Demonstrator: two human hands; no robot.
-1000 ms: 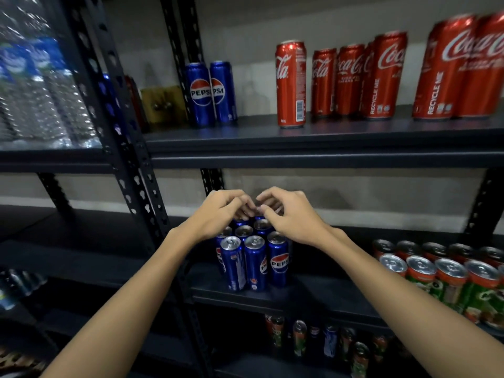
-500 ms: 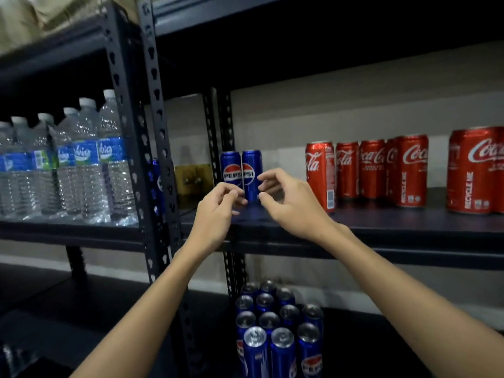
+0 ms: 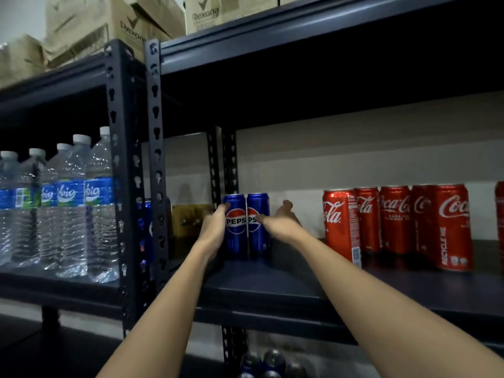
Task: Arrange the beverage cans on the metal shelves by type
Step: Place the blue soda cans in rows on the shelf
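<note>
Both hands have risen from the lower cans to the middle shelf (image 3: pixel 272 282). Left hand (image 3: pixel 212 227) and right hand (image 3: pixel 283 222) flank two upright blue Pepsi cans (image 3: pixel 246 225), fingers loosely spread, neither gripping. Red Coca-Cola cans (image 3: pixel 395 222) stand grouped nearby; more blue cans (image 3: pixel 261 362) wait below, unsorted.

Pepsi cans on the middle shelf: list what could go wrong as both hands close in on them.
1. The two Pepsi cans stand upright, side by side and touching; a push from the left hand alone may tip one into the other.
2. The right hand sits between the pair and the nearest Coca-Cola can; swinging outward could knock that row.
3. The upright post stands close to the left forearm, so an elbow may catch it.
</note>
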